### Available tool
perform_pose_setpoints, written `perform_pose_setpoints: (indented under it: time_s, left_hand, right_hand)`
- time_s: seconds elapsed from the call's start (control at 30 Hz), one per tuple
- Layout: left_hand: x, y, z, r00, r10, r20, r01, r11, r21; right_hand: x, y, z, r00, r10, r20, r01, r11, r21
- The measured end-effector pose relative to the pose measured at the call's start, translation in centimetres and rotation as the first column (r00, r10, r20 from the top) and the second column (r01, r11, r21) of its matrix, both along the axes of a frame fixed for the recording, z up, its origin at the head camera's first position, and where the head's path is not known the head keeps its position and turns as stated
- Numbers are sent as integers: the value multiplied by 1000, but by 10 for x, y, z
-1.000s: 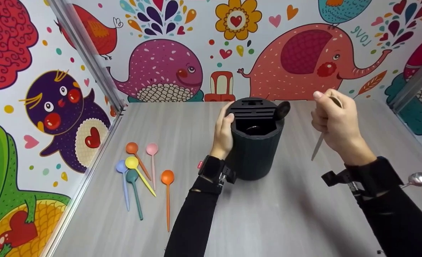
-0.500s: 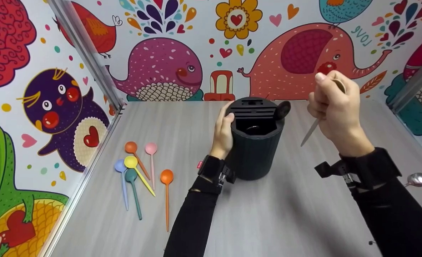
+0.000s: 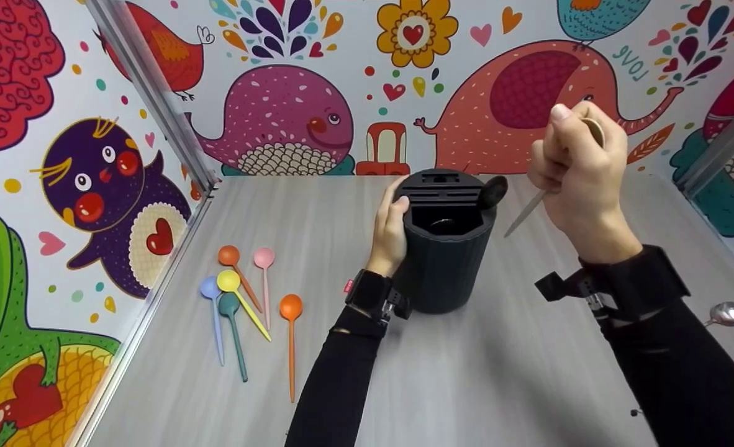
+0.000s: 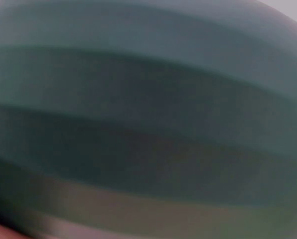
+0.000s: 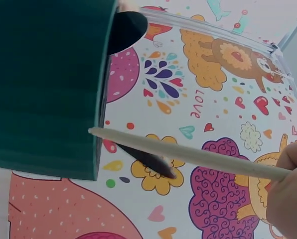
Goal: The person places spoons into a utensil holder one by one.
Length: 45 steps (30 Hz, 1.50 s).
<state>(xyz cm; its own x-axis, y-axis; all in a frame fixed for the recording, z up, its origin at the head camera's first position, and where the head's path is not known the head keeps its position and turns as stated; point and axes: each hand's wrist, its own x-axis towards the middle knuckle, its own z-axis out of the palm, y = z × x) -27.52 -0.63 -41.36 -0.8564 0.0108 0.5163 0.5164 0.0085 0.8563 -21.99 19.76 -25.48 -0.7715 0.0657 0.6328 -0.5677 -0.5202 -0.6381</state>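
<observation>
The left hand curls around the 9 o'clock side of a dark ribbed holder, its thumb lying along the top rim. The holder stands upright near the middle of the worktop, toward its far edge. Its top has a slotted insert at the back and an open well in front, and a black spoon leans out of the rim at about 2 o'clock. The left wrist view shows only a blurred dark green surface filling the frame, the holder's wall pressed close to the camera.

The right hand is raised at about 3 o'clock of the holder, above the worktop. Its fingers are curled round a beige spoon, the bowl end showing at the top of the fist and the thin handle slanting down toward 8 o'clock. The handle's tip hangs just beside the holder's upper right edge; in the right wrist view it lies across the holder's edge, and I cannot tell whether they touch.

At about 9 o'clock of the holder, well apart from it, six coloured spoons lie in a loose bunch on the worktop: orange-red, pink, yellow, blue, teal and orange. A metal spoon lies at the worktop's right side, past the right forearm.
</observation>
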Motion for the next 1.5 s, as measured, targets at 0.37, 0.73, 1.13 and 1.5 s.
perform_pose_setpoints:
  time_s: [0.37, 0.73, 1.13, 1.5]
  left_hand:
    - [0, 0, -1, 1000, -7, 12, 7, 1000, 6]
    - [0, -1, 0, 1000, -19, -2, 19, 1000, 13]
    - [1, 0, 1, 1000, -11, -9, 11, 1000, 5]
    - [0, 0, 0, 1000, 2, 0, -2, 1000, 0]
  right_hand:
    - [-11, -22, 6, 998, -51, -37, 49, 998, -45]
    - [-23, -36, -15, 990, -113, -89, 118, 992, 41]
    - [-30, -47, -47, 989, -140, -53, 146, 978, 147]
    - [-32, -49, -54, 993, -83, -78, 99, 969, 227]
